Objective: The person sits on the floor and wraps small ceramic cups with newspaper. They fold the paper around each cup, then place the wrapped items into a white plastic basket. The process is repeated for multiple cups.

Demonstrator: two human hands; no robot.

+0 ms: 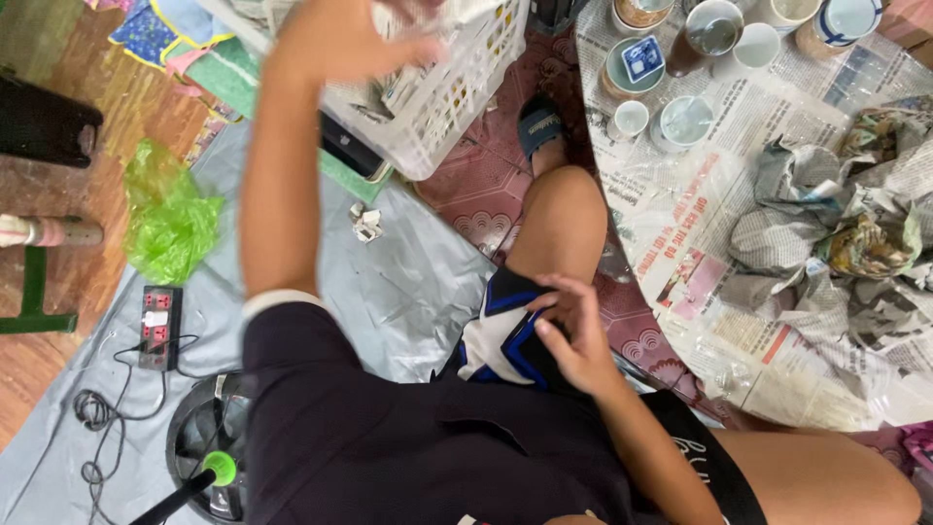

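Head view, left hand (355, 39) in white basket (457, 92), right hand (573, 335) on thigh.

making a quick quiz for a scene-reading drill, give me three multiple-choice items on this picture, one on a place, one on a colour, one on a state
1. Where is the left hand?
A. at the white plastic basket
B. on the power strip
C. on a cup

2. What colour is the crumpled plastic bag on the floor?
A. red
B. green
C. black

3. How is the right hand?
A. gripping a cup
B. holding newspaper
C. empty, resting on the shorts at the thigh

Answers:
1 A, the hand reaches up to the basket's rim.
2 B, the bag is bright green beside the power strip.
3 C, its fingers lie on the shorts, holding nothing.
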